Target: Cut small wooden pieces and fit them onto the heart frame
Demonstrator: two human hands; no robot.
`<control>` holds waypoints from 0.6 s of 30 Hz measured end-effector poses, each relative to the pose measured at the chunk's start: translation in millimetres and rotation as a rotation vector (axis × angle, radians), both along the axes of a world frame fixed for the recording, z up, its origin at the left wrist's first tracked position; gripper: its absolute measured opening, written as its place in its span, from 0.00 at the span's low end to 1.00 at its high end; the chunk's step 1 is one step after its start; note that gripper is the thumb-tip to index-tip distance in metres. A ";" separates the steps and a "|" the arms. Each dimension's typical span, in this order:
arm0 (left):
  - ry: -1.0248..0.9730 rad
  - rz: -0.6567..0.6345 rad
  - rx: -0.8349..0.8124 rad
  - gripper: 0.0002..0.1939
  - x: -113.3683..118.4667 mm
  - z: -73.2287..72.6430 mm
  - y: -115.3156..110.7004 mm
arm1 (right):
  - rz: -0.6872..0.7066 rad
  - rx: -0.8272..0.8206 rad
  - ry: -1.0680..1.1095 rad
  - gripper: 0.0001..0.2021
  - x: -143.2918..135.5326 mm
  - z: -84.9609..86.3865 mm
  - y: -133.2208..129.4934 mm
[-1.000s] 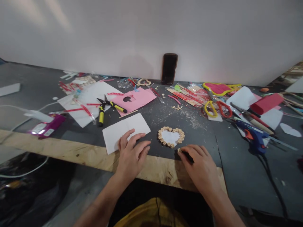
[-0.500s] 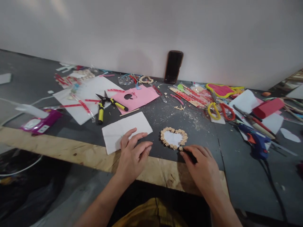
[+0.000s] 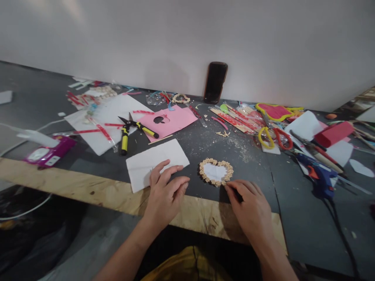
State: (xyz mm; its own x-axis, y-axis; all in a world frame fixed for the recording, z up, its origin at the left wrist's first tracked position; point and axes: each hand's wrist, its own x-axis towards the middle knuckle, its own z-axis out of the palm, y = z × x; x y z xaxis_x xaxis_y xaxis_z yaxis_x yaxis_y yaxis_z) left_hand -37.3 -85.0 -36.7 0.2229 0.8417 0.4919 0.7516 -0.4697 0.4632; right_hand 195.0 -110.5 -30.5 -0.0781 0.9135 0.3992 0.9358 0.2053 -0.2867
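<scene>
On the dark table top lies a heart-shaped ring of small tan beads [image 3: 203, 171] around a white paper heart [image 3: 215, 171]. My right hand [image 3: 250, 205] is at the ring's lower right edge. Its thumb and forefinger are pinched together there against the beads, and whatever is between the fingertips is too small to make out. To the left, my left hand [image 3: 165, 191] hovers at the lower right of a blank white sheet [image 3: 158, 156]. Its fingers are curved and apart, with nothing in them.
Yellow-handled pliers [image 3: 124, 140] lie on white and pink paper [image 3: 178, 121]. A phone [image 3: 215, 82] leans on the wall. To the right are scissors [image 3: 274, 138], wooden sticks [image 3: 231, 119] and a blue glue gun [image 3: 320, 175] with its cord. A purple power adapter [image 3: 49, 152] stands at left.
My right hand has brought a small bead cluster from just outside the ring up against its lower right edge. My left hand has hardly moved.
</scene>
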 end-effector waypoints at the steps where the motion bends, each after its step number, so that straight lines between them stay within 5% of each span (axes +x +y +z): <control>1: 0.000 0.000 -0.003 0.08 0.2 0.5 -0.1 | 0.001 0.004 0.001 0.08 0.0 0.0 -0.1; 18: 0.004 0.003 -0.011 0.08 0.1 0.1 -0.5 | 0.008 0.026 -0.006 0.07 -1.2 0.3 -1.1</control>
State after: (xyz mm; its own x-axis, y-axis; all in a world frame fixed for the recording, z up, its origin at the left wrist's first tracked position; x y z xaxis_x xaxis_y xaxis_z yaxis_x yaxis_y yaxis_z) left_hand -37.2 -85.4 -36.6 0.2227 0.8474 0.4820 0.7548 -0.4628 0.4648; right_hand 193.8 -111.6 -30.1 -0.0879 0.9024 0.4219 0.9359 0.2199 -0.2752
